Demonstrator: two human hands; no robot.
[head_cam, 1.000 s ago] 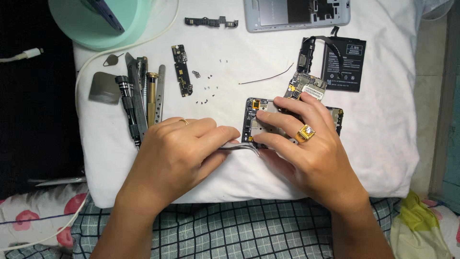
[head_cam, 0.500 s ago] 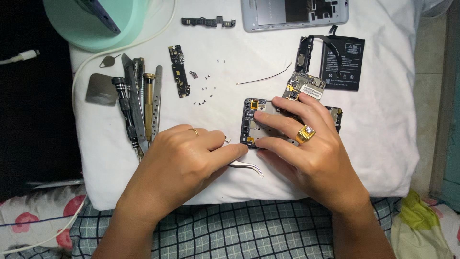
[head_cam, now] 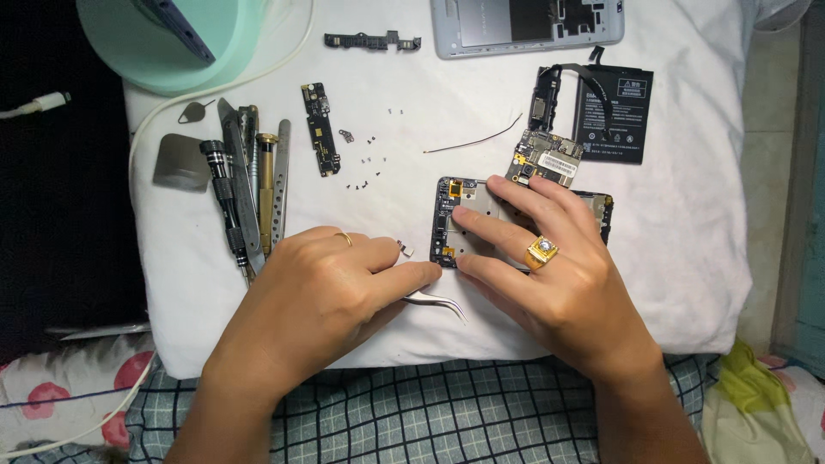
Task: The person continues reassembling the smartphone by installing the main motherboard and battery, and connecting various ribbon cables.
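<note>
At centre of the white cloth, the right hand is pressing flat on the phone frame — fingers spread, pinning it, not closed around anything. The left hand is curling loosely beside the frame's lower left corner, fingertips meeting it; curved tweezers are lying under the fingers, but whether they are actually gripped I cannot tell.

Further out, teardown is looking well advanced: main board and battery are sitting out just above the frame, small sub-board and loose screws lying to the left, thin cable apart, back housing at the top edge. Screwdrivers and pry tools are lying in a row far left — untouched. Parts are remaining on the frame, so stripping seems unfinished.
</note>
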